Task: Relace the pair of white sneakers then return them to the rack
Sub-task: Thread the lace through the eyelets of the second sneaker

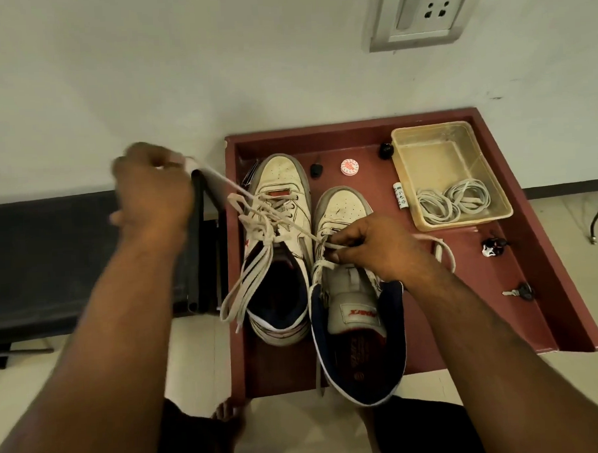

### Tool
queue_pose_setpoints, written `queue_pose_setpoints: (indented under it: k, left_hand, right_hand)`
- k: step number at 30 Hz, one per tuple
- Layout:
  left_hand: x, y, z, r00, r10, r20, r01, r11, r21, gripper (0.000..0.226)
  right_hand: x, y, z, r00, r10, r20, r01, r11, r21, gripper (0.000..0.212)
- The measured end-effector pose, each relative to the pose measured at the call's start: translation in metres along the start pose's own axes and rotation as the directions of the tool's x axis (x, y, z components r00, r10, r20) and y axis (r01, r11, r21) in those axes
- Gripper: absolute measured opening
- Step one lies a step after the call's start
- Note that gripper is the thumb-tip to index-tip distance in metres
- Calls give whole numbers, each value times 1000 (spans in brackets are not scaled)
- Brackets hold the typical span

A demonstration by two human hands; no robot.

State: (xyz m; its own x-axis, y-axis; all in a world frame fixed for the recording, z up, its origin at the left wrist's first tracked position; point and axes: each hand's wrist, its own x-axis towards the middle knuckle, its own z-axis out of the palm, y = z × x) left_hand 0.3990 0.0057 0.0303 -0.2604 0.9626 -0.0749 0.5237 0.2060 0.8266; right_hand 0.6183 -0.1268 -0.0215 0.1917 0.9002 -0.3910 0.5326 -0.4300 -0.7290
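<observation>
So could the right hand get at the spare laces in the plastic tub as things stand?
Probably yes: the plastic tub is open-topped, and nothing covers the spare laces. But the right hand is pinching the near sneaker's lace.

Two white sneakers: the left sneaker point(281, 240) has a grey toe rim, a red tongue patch and a dark navy lining; the right sneaker point(352, 292) has a navy collar, a red-lettered white tongue label and a dark red insole. Laces point(254, 262) are off-white. The tray point(533, 284), centre right, is maroon. The translucent yellowish box point(407, 146), upper right, holds greyish-white coiled laces point(454, 199). A small round white cap point(350, 166) bears red print. The wall point(215, 58) is off-white; the socket plate point(418, 12), top right, is grey-white.
</observation>
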Motion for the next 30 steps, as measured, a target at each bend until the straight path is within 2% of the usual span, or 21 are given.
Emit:
queue_pose_setpoints:
  k: [2,4,6,8,9,11,12,13,14,15,16,17,18,20,22,23,24,25,27,28,30]
  left_hand:
    - [6,-4,-12,979,-17,-203,23,999,25,12]
    - [-8,0,1,971,170,-167,-125,960,251,28]
    - [-37,15,24,929,341,143,-369,835,408,28]
    - [-67,22,48,801,293,522,-570,638,517,24]
    - [-78,22,57,736,226,638,-647,513,565,26]
    - [-90,16,68,687,159,709,-715,324,620,29]
    - [-91,14,70,690,160,706,-714,317,625,27]
    - [-91,15,69,695,156,702,-699,371,611,24]
    - [-81,12,67,719,167,675,-651,501,570,17]
    - [-70,13,62,771,169,614,-537,691,483,8]
    - [-58,14,54,839,145,524,-355,876,326,15]
    - [-43,13,44,903,93,420,-158,980,121,24]
    - [-28,12,32,962,44,268,-22,996,-83,26]
    - [-3,5,7,992,-42,-120,9,963,-269,21]
    - [5,-3,-8,930,26,-366,-39,999,-28,22]
    - [0,-2,-6,925,158,-346,-109,982,157,29]
    - [-6,0,3,928,304,-214,-238,929,285,33]
    - [-19,8,15,924,383,9,-364,869,335,32]
    - [-54,22,42,828,317,463,-516,754,406,27]
    - [-70,24,54,758,275,591,-602,645,472,25]
    - [-88,19,68,677,247,694,-726,385,571,20]
  right_hand:
    - [1,-1,-1,1000,-20,-4,20,997,-81,24]
    - [2,-2,-3,999,-43,-10,42,991,-129,21]
    - [1,-3,-5,998,-62,-11,59,986,-156,19]
    - [1,-2,-7,997,-78,-15,74,982,-171,19]
    - [1,-1,-7,996,-87,-21,82,981,-175,18]
    - [1,2,-6,991,-126,-33,116,970,-215,15]
    - [1,3,-6,987,-154,-38,139,957,-256,15]
    - [2,4,-7,984,-174,-45,153,942,-299,17]
    - [2,5,-9,981,-188,-53,160,929,-334,19]
    - [2,5,-11,979,-195,-64,160,922,-353,23]
    - [3,6,-14,978,-196,-77,156,920,-359,26]
    - [3,7,-16,977,-191,-93,147,924,-353,29]
    - [3,8,-18,977,-185,-106,139,929,-342,31]
    - [3,9,-18,978,-176,-112,131,936,-326,35]
    - [4,9,-17,978,-177,-106,134,936,-326,36]
    - [5,9,-16,979,-174,-103,131,935,-328,35]
    - [5,8,-16,980,-168,-104,125,935,-333,35]
    - [5,7,-16,981,-162,-109,117,934,-339,34]
    - [5,7,-16,979,-163,-122,110,927,-357,32]
    - [5,7,-15,977,-169,-127,112,923,-367,31]
    - [4,9,-15,974,-180,-140,118,923,-365,32]
